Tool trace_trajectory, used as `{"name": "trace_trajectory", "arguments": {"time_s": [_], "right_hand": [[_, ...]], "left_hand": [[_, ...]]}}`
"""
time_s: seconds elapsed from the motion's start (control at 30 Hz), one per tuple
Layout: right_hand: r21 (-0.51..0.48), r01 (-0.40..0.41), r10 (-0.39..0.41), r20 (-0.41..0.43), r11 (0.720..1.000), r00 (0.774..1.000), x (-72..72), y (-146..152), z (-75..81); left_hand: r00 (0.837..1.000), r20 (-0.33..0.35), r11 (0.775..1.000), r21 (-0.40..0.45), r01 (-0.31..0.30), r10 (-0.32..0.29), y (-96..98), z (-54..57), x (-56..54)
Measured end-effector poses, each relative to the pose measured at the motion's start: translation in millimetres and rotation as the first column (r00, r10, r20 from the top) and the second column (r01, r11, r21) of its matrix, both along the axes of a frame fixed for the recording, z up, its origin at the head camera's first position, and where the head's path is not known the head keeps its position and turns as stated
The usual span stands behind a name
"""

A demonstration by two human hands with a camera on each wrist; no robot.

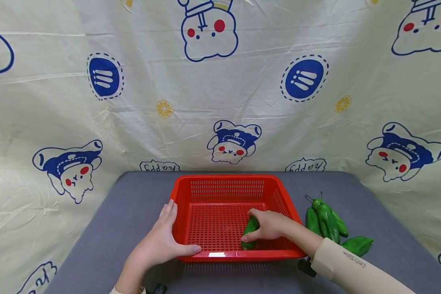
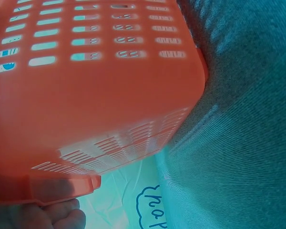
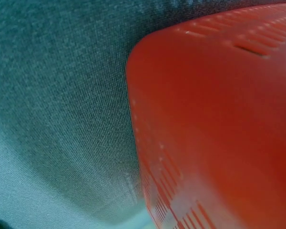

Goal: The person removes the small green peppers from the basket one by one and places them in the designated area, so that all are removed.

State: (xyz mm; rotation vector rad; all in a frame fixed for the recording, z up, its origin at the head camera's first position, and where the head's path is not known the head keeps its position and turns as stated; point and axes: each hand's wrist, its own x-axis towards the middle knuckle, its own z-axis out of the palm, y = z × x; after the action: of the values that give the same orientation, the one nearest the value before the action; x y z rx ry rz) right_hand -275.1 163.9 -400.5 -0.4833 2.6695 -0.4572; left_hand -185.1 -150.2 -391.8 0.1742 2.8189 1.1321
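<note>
In the head view a red plastic basket (image 1: 228, 178) with a slotted, grid-like wall and floor stands on the table. My right hand (image 1: 270, 224) reaches into its right side and pinches a green pepper (image 1: 250, 233) between thumb and fingers, low over the basket floor. My left hand (image 1: 165, 239) lies against the basket's near left corner, its straight fingers along the left rim and its thumb across the front rim. The left wrist view shows those fingertips (image 2: 69, 217) at the rim. From the right wrist only the basket's outer corner (image 3: 205, 105) shows; the hand is hidden there.
To the right of the basket, several green peppers (image 1: 327, 220) lie in a heap, with another pepper (image 1: 358, 245) in front, close by my right forearm. The grey table (image 1: 132, 204) ends at a pale cartoon-printed sheet (image 1: 139, 122) behind and at the sides.
</note>
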Motion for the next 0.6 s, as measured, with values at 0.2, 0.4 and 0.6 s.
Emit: {"name": "trace_trajectory", "arguments": {"time_s": [0.2,0.4,0.6], "right_hand": [[-0.021,-0.011,0.012,0.06,1.0,0.998,-0.4,-2.3,-0.7],[-0.108,-0.038,0.048,0.093,0.993,0.995,-2.5,-2.8,-3.6],[-0.214,-0.106,0.117,0.039,0.971,0.992,-6.2,-3.0,-7.0]], "left_hand": [[1.0,0.002,1.0,0.001,0.0,0.0,-0.2,-0.3,0.3],[1.0,-0.001,1.0,-0.001,-0.001,0.001,0.0,-0.5,0.3],[1.0,0.0,1.0,0.005,-0.003,0.003,-0.1,-0.1,0.1]]}}
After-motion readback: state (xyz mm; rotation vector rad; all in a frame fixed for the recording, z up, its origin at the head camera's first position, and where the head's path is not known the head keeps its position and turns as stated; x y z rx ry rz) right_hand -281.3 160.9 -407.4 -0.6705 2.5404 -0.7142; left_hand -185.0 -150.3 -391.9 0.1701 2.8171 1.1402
